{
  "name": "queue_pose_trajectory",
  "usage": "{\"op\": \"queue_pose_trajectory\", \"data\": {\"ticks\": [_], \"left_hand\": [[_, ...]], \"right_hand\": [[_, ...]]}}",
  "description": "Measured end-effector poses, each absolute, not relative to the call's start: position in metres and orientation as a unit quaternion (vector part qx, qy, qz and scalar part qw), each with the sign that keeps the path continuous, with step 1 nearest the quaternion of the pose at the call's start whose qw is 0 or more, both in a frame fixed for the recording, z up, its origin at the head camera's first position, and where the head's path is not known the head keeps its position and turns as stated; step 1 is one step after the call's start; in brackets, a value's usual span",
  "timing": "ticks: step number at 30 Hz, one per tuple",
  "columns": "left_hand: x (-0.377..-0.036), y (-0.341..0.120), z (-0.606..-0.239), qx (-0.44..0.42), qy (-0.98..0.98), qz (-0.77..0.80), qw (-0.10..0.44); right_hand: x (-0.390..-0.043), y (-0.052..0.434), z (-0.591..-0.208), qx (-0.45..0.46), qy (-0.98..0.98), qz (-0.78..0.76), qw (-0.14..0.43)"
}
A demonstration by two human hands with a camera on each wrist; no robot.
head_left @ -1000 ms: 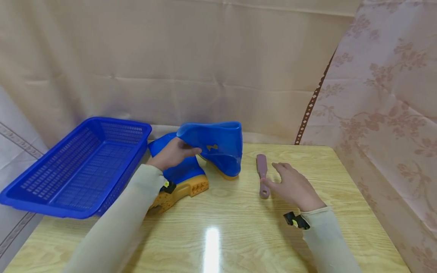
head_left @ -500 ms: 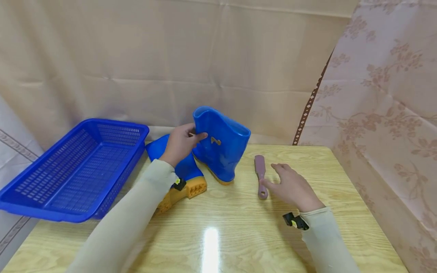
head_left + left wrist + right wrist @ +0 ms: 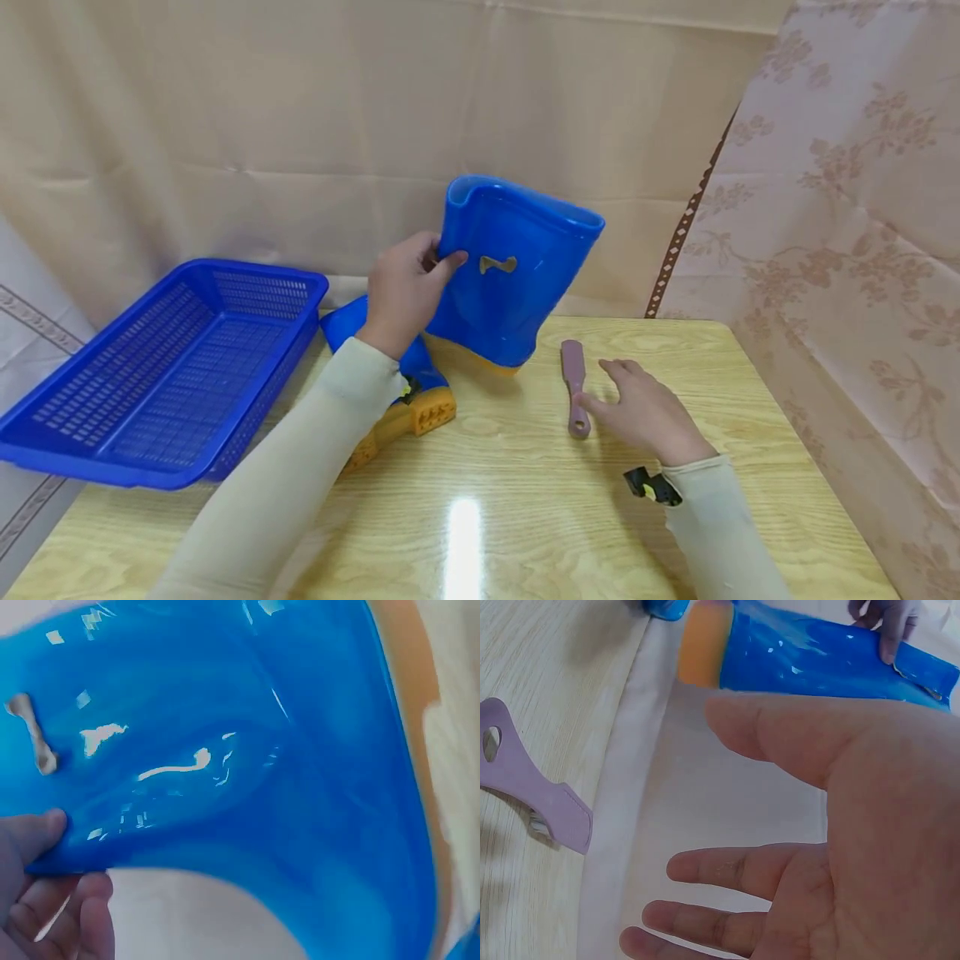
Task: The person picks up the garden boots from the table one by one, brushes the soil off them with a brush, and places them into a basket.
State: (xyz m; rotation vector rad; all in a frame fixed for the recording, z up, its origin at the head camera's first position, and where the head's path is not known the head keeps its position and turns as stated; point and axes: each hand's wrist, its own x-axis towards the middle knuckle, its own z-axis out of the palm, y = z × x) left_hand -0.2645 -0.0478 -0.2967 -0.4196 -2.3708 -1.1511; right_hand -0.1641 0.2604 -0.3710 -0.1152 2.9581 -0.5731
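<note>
Lifting higher, left hand (image 3: 405, 287) raises boot (image 3: 510, 275).

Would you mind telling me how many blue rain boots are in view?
2: one rain boot lifted above the table by the left hand; the second boot lies beside the basket.

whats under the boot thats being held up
Under the lifted boot shows bare table. The second boot lies left of it, partly hidden behind the left hand.
</note>
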Motion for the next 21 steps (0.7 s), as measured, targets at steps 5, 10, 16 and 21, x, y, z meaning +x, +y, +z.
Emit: {"op": "queue_pose_trajectory", "data": {"ticks": [5, 10, 16, 21], "left_hand": [[-0.254, -0.047, -0.29, -0.142, -0.876, -0.373, 0.271], [-0.25, -0.053, -0.303, -0.133, -0.894, -0.358, 0.233], [-0.25, -0.062, -0.32, -0.165, -0.902, -0.384, 0.105], [-0.252, -0.064, -0.336, -0.17, -0.883, -0.437, 0.007]], "right_hand": [[-0.163, 0.261, -0.37, -0.043, 0.979, -0.192, 0.062], [-0.164, 0.261, -0.37, -0.047, 0.979, -0.19, 0.058], [-0.166, 0.261, -0.372, -0.046, 0.977, -0.194, 0.071], [-0.168, 0.262, -0.375, -0.044, 0.977, -0.194, 0.082]]}}
